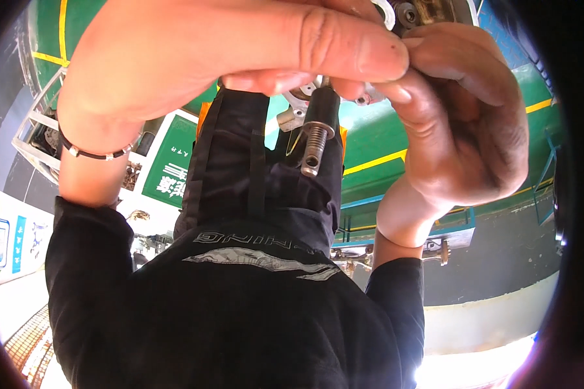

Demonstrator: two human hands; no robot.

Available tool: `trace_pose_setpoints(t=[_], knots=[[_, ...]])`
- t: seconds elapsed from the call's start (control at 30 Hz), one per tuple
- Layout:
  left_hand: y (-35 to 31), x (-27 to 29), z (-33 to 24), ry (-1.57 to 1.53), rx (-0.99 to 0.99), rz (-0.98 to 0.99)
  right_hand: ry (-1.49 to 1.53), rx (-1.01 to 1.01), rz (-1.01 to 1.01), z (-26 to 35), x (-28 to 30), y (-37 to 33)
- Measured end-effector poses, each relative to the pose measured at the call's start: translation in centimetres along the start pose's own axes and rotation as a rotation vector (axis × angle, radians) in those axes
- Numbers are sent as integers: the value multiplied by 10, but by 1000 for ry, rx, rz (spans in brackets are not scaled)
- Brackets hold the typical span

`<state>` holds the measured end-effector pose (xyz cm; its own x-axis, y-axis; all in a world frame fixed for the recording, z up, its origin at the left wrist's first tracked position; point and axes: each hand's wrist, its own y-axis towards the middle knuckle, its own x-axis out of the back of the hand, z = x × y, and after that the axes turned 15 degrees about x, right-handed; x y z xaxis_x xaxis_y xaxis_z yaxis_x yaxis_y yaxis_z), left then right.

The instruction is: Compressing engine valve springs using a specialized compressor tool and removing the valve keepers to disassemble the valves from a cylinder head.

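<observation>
The hands nearly meet above the black-sleeved rod. The left hand is bent over the rod's upper end and appears to pinch it, though the thumb covers the contact. The right hand, to the rod's right, is curled with fingertips against the left thumb; whether it grips anything is hidden. The rod's pierced tip points down toward the trousers. A metal bracket shows beyond the rod, just left of its sleeve. The step seems to be two-handed fingertip work at the rod's upper end; the next move calls for steadying the rod while the right fingers adjust.
</observation>
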<state>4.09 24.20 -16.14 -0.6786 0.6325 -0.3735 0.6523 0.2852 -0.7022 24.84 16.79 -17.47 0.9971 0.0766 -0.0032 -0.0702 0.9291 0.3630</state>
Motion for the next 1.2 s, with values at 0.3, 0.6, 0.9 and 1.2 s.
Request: trace_pose_setpoints(t=[0.3,0.6,0.9,1.2], knots=[[-22,28,-3,-581,340,211,-95,-2,7,-2,-14,8],[-31,1,27,-227,-18,-405,-94,115,-20,-15,35,6],[-23,-39,71,296,-129,-768,-23,81,-116,-7,50,-18],[2,-35,66,640,-177,-903,17,58,-139,-4,50,-30]])
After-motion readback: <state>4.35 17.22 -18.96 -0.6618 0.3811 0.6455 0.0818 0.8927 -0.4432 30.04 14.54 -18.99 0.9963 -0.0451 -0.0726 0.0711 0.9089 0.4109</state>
